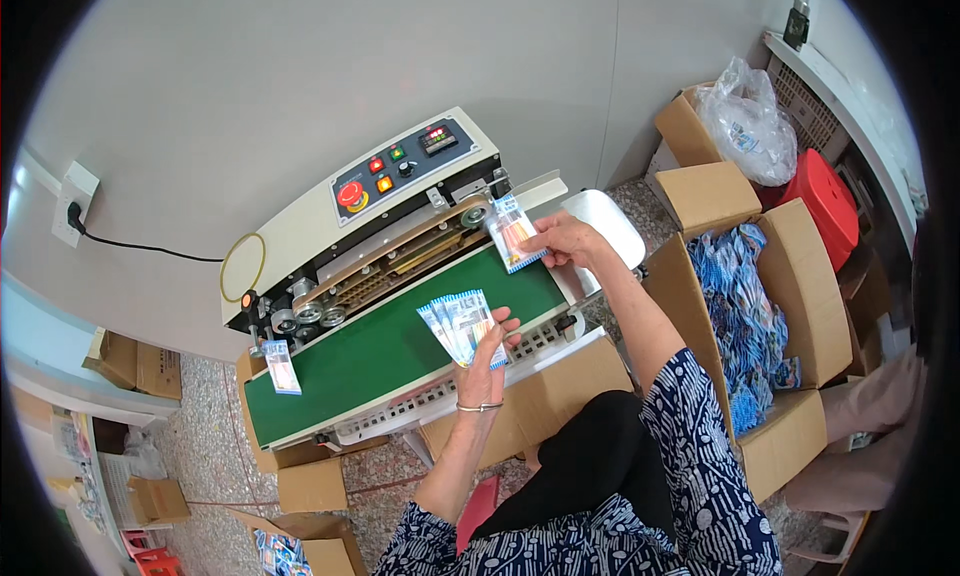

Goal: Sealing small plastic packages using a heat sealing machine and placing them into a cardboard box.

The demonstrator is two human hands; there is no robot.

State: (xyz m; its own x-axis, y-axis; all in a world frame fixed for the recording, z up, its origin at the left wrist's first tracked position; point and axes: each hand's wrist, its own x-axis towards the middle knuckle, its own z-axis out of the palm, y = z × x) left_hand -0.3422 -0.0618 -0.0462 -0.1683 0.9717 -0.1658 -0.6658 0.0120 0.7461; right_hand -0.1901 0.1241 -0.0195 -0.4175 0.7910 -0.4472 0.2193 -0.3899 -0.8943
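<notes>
A fanned bunch of small blue-and-white packets (462,324) is gripped in my left hand (484,361), held over the green conveyor belt (390,346). With my right hand (568,238) I pinch a single packet (514,238) by its side. Its upper edge is at the right end of the sealing machine (360,226), close to a round metal roller (474,216). Another packet (281,367) lies at the belt's left end, by the machine's outlet rollers.
An open carton (790,296) full of blue packets stands at right, near a red stool (822,208) and a clear plastic bag (745,126). A smaller carton (325,551) with packets sits low at left. A power cable (150,247) runs to the wall socket. Someone's legs (860,436) show far right.
</notes>
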